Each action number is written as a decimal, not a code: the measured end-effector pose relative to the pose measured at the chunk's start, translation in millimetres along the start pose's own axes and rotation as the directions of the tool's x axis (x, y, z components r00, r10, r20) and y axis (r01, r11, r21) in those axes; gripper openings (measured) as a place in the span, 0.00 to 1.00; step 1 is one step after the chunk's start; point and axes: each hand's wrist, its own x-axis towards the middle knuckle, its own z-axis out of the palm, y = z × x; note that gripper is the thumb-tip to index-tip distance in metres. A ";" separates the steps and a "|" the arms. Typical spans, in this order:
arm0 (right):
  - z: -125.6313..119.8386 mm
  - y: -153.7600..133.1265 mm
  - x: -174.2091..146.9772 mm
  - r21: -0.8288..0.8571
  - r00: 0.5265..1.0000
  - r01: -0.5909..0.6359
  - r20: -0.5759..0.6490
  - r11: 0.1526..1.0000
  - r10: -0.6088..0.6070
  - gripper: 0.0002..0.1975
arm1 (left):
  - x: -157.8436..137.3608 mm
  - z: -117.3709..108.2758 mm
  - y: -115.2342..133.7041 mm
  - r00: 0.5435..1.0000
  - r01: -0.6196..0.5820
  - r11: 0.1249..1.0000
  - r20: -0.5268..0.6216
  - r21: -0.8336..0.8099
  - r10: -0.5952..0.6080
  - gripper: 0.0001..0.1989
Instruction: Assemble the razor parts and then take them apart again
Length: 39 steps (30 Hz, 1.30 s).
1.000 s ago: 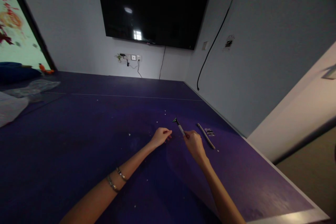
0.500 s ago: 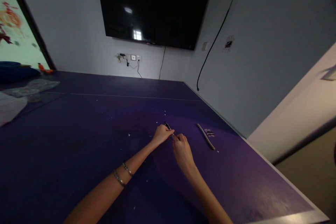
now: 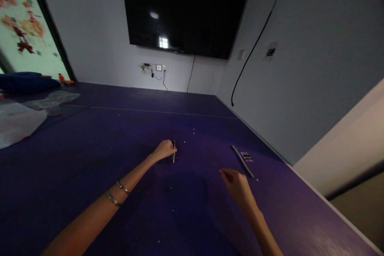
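Nearest the camera, both bare forearms extend over a purple tabletop (image 3: 270,224); two metal-looking bracelets (image 3: 113,199) sit on the left forearm, above the wrist. Small white flecks (image 3: 173,210) dot the surface.

The right hand (image 3: 237,184) is just above or on the tabletop, fingers curled inward; whether they enclose anything cannot be told from this angle. Near it, on its outer side, a pale, slightly bowed strip (image 3: 242,161) lies slantwise on the table. Just beyond the strip is a small clear packet (image 3: 247,157) with dark contents.

The left hand (image 3: 164,150), well apart from the right, is clamped with thumb and fingers on the handle of what appears to be a razor (image 3: 173,157), though it is small in view. Its dark head points away from the person and the lower handle end points back toward them.

Farther left lie a white bag (image 3: 21,124), clear plastic film (image 3: 60,98) and a dark blue cloth item (image 3: 30,83). On the far wall: a row of sockets (image 3: 159,68), with a large black television (image 3: 186,12) mounted above.
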 end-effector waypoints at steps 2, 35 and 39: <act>-8.9 21.2 -3.4 0.009 0.998 -0.057 -0.016 0.998 0.058 0.20 | 0.0 -6.2 -15.6 1.000 0.011 0.999 0.013 0.052 -0.012 0.11; -42.5 121.3 45.4 -0.551 0.911 -0.254 0.140 0.795 0.388 0.23 | -41.3 12.0 -15.7 0.980 0.198 0.955 -0.021 0.219 -0.198 0.17; -41.5 132.2 52.9 -0.559 0.915 -0.151 0.233 0.815 0.329 0.19 | -42.4 11.3 -15.6 0.982 0.185 0.960 -0.018 0.212 -0.186 0.17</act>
